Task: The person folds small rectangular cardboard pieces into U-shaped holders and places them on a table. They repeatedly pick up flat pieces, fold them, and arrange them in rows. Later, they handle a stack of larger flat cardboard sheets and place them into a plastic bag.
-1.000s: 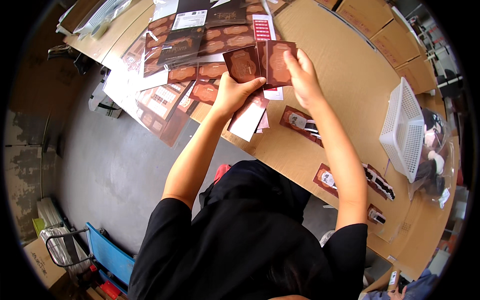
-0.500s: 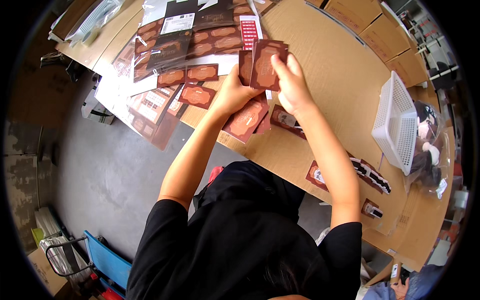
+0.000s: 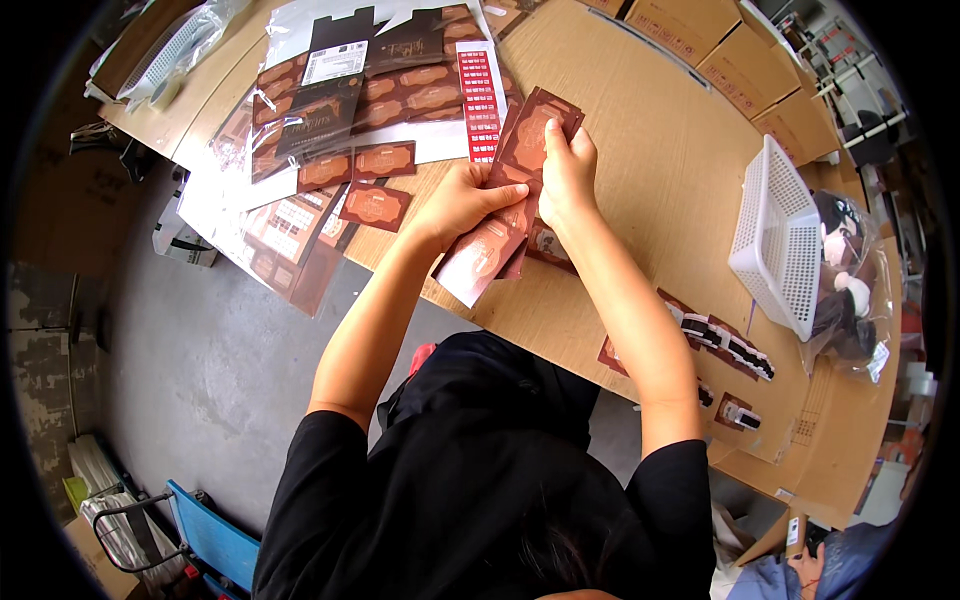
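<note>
Both hands are closed on a bunch of brown printed cards [image 3: 528,143] above the table's front part. My left hand [image 3: 455,207] pinches its lower end, thumb on top. At the upper right side, my right hand [image 3: 568,175] grips it with the thumb across the face. Just below my left hand, more brown cards [image 3: 483,258] overlap near the table edge; my hand partly hides them. Another card [image 3: 548,245], bearing a dark item, shows partly beneath my right wrist. Left of my left hand lies a single brown card [image 3: 376,205].
Clear plastic-wrapped card sheets and dark packaging [image 3: 320,110] cover the table's left, beside a red label strip [image 3: 480,100]. Rightward are cards with black-and-white items [image 3: 725,340], a white basket [image 3: 775,240] and bagged plush toys [image 3: 850,290]. Cardboard boxes [image 3: 750,70] stand behind; a person's hand [image 3: 808,570] shows lower right.
The held cards have come together into a tilted, overlapping bunch, and my left thumb now lies across their lower end. The whole view has shifted slightly.
</note>
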`<state>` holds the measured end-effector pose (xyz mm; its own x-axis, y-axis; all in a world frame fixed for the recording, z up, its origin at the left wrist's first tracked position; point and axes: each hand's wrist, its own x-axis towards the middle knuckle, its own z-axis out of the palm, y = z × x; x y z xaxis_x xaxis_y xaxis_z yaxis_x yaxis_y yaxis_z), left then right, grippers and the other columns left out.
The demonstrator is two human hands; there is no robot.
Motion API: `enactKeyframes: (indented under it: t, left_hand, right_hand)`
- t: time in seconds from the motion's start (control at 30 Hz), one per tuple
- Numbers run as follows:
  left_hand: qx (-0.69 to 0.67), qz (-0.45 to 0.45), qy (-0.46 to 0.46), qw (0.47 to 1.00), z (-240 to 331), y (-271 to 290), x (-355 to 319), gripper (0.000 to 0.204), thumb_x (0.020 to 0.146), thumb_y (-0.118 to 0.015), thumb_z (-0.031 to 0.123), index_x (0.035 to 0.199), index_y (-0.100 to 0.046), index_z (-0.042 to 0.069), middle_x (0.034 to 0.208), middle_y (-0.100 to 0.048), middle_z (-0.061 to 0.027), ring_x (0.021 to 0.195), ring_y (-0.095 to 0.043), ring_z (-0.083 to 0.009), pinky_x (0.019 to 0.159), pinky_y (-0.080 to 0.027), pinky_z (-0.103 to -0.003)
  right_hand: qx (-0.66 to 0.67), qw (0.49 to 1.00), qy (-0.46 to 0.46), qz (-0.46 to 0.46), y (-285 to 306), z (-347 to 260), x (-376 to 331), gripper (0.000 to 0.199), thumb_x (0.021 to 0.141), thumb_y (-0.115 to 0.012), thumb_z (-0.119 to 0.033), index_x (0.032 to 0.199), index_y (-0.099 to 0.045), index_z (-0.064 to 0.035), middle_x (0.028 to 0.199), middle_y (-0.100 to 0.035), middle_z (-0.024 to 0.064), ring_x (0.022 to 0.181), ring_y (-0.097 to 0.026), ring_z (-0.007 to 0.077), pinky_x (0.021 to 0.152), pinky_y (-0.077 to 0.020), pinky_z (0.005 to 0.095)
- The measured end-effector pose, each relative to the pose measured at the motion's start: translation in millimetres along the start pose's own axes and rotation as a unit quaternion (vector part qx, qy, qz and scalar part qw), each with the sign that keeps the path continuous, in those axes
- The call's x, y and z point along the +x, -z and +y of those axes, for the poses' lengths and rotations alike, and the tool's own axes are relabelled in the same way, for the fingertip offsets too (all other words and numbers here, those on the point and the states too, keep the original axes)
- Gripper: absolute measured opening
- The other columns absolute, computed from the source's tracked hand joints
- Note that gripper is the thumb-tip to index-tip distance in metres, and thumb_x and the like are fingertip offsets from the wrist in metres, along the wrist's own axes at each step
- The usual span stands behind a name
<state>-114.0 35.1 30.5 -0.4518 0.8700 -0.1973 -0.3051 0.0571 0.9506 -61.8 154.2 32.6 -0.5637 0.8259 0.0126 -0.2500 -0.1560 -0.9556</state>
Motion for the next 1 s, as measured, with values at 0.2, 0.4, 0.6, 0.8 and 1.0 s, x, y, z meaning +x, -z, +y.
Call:
enactKeyframes:
  t: [0.2, 0.4, 0.6, 0.8, 1.0]
  left_hand:
    - [0.160, 0.033, -0.065, 0.984, 8.2, -5.2, 1.3, 0.020, 0.076, -0.063, 0.014, 0.082, -0.059, -0.004, 0.070, -0.058, -0.0026, 0.059, -0.049, -0.0046, 0.053, -0.043, -0.021]
    - [0.181, 0.047, -0.074, 0.980, -4.1, 0.9, 5.6, 0.019, 0.076, -0.063, 0.013, 0.082, -0.059, -0.004, 0.071, -0.059, -0.0022, 0.061, -0.050, -0.0048, 0.055, -0.043, -0.021]
    - [0.164, 0.106, -0.128, 0.972, -13.0, 10.3, -8.8, 0.020, 0.075, -0.063, 0.016, 0.080, -0.060, -0.003, 0.067, -0.059, -0.0043, 0.061, -0.052, -0.0080, 0.057, -0.044, -0.024]
    - [0.175, 0.219, -0.219, 0.935, 12.9, 28.6, 30.1, 0.012, 0.077, -0.061, 0.012, 0.077, -0.060, 0.000, 0.064, -0.055, 0.0000, 0.055, -0.047, -0.0065, 0.048, -0.038, -0.020]
    - [0.204, 0.238, -0.273, 0.910, 6.2, 49.0, 62.6, 0.018, 0.082, -0.052, 0.009, 0.090, -0.059, -0.005, 0.084, -0.061, -0.0074, 0.074, -0.053, -0.0132, 0.067, -0.044, -0.024]
  right_hand:
    - [0.042, 0.992, -0.075, 0.094, -2.9, -6.9, 2.2, 0.011, 0.086, -0.046, -0.014, 0.082, -0.047, -0.0036, 0.072, -0.047, -0.0014, 0.058, -0.040, 0.0061, 0.052, -0.0375, 0.0221]
    - [0.041, 0.990, -0.078, 0.109, -1.0, -0.4, 6.6, 0.012, 0.086, -0.045, -0.014, 0.086, -0.048, -0.0027, 0.072, -0.049, 0.0000, 0.058, -0.044, 0.0087, 0.053, -0.0399, 0.0227]
    - [0.209, 0.966, -0.053, 0.139, 32.4, -29.0, 44.7, 0.022, 0.088, -0.042, -0.019, 0.097, -0.045, 0.0004, 0.088, -0.058, 0.0142, 0.078, -0.061, 0.0247, 0.067, -0.0529, 0.0415]
    - [0.100, 0.987, 0.119, -0.025, 4.6, -30.0, 3.7, 0.022, 0.081, -0.056, -0.019, 0.093, -0.047, -0.0039, 0.083, -0.054, 0.0027, 0.070, -0.053, 0.0100, 0.059, -0.0474, 0.0268]
    - [-0.195, 0.966, 0.170, -0.033, -1.1, -37.0, -21.6, 0.025, 0.079, -0.050, -0.017, 0.093, -0.044, 0.0026, 0.081, -0.053, 0.0236, 0.073, -0.053, 0.0354, 0.064, -0.0419, 0.0409]
